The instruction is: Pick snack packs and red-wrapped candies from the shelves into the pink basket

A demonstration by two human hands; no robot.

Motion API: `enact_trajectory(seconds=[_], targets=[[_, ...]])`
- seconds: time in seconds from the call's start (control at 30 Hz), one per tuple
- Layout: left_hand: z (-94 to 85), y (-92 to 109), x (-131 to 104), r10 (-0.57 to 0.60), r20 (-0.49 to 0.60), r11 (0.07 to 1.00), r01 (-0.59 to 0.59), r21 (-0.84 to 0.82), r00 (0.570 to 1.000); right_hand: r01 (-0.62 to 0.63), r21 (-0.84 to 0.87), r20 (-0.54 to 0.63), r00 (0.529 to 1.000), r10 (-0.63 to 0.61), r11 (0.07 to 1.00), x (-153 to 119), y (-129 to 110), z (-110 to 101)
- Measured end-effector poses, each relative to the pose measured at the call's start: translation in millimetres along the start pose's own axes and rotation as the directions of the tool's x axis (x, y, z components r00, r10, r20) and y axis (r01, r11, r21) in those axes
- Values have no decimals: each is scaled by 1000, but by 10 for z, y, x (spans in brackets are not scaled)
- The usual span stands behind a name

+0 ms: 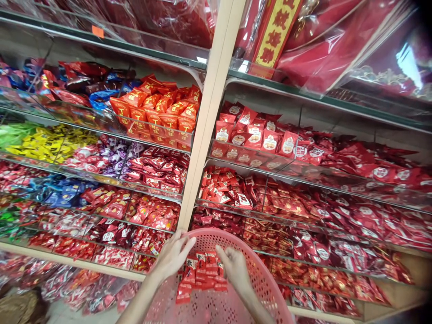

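Observation:
A pink perforated plastic basket (pixel 259 261) stands low in front of me, with several small red snack packets (pixel 204 272) printed with black characters lying inside it. My left hand (pixel 173 256) is over the basket's left rim, fingers stretched out and thumb apart, with nothing seen in it. Above the packets, on the right, is my right hand (pixel 236 270). It is slightly blurred, its thumb or forefinger pointing out and the other fingers loosely bent; no packet shows in it.
Tiered shelves with clear fronts hold many wrapped sweets, among them orange-red packets (pixel 165 110) and red pouches (pixel 254 135). A pale wooden post (pixel 205 108) divides the shelves. Bagged goods (pixel 84 292) lie below at left, and red items in clear wrap (pixel 320 40) above.

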State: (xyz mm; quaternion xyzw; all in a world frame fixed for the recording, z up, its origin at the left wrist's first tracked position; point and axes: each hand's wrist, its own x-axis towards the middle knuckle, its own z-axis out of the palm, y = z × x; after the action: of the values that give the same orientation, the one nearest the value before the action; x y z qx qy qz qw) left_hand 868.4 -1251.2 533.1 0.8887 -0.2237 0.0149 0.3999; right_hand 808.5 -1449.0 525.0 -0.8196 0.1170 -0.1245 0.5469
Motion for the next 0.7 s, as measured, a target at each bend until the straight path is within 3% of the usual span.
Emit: enact_trajectory(seconds=[0.07, 0.17, 0.23, 0.3, 0.4, 0.53, 0.7], targets=[[13, -17, 2, -10, 0, 1000, 10, 11, 1000, 184, -88, -3, 983, -185, 979, 88, -403, -120], [22, -34, 4, -10, 5, 1000, 10, 28, 1000, 423, -274, -15, 896, -444, 864, 334, -1031, -295], [23, -37, 3, -5, 7, 1000, 5, 30, 1000, 460, -458, -28, 848, -530, 760, 576, -1352, -361], [21, -32, 2, 2, 5, 999, -2, 37, 1000, 366, -710, -22, 842, -538, 602, 841, -1547, -366], [17, -16, -6, 4, -2, 998, -4, 59, 1000, 226, -867, -12, 881, -474, 444, 1181, -1633, -281], [7, 4, -18, -13, -2, 998, 13, 65, 1000, 190, -886, -1, 911, -413, 422, 1387, -1595, -138], [2, -1, -24, 9, -3, 997, -9, 79, 1000, 166, -906, 7, 926, -377, 390, 1362, -1612, -109]])
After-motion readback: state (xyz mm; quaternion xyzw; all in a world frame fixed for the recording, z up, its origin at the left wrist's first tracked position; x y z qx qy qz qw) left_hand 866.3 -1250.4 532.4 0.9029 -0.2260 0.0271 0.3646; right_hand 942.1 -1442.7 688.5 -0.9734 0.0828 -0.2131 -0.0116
